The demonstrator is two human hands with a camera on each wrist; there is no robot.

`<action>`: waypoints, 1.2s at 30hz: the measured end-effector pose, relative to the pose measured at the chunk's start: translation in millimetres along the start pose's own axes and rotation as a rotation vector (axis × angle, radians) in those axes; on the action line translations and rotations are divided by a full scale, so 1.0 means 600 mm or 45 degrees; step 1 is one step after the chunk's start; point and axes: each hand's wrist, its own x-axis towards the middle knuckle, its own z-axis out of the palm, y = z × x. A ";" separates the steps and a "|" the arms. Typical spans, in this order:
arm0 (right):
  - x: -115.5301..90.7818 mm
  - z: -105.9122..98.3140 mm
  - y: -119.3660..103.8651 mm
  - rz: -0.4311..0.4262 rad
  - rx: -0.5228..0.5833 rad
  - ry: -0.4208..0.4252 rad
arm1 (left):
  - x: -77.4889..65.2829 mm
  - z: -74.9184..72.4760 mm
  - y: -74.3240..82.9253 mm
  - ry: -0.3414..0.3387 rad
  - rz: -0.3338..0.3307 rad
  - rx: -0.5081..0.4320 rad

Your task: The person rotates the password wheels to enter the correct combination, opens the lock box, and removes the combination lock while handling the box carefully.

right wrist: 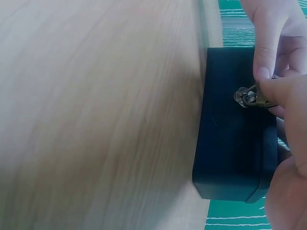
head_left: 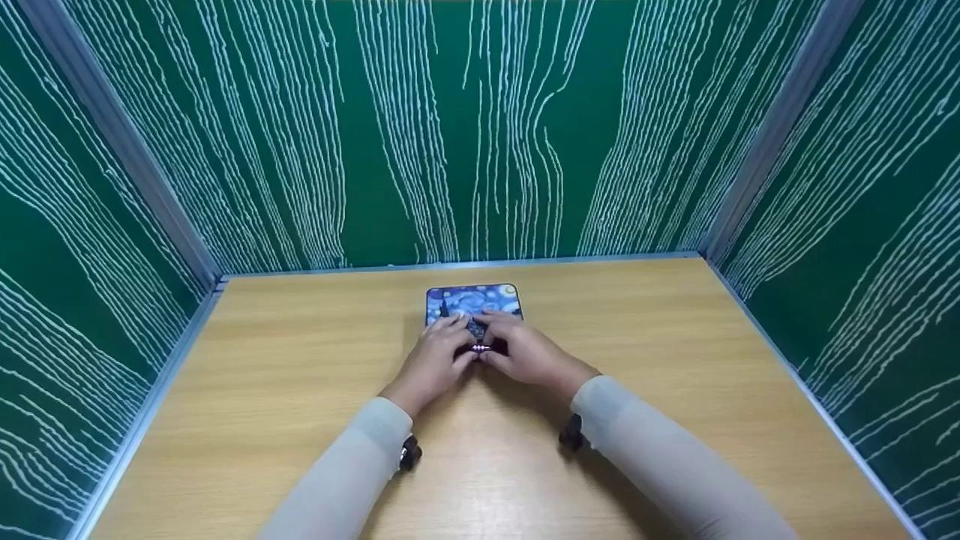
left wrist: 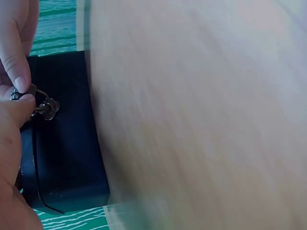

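A box (head_left: 472, 298) with a blue swirling night-sky picture on its lid sits on the table, its dark front side (left wrist: 67, 143) towards me. On that side a small combination padlock (right wrist: 261, 98) hangs with its shackle through a metal hasp (left wrist: 50, 109). My left hand (head_left: 435, 356) pinches the padlock from the left between thumb and fingers. From the right, my right hand (head_left: 529, 352) pinches it too, thumb tip close to the left thumb. The other fingers of both hands lie over the lid's front part and hide some of it. Fingers cover most of the padlock's body.
The wooden table (head_left: 315, 360) spreads around the box. Green panels (head_left: 495, 150) with white wavy lines enclose it at the back and both sides, along metal edge rails (head_left: 735, 172). A dark wrist device (head_left: 410, 454) sits under the left sleeve, another (head_left: 571, 433) under the right.
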 end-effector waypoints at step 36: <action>0.002 0.003 0.008 0.023 0.033 -0.020 | 0.004 -0.006 0.004 -0.007 -0.116 -0.093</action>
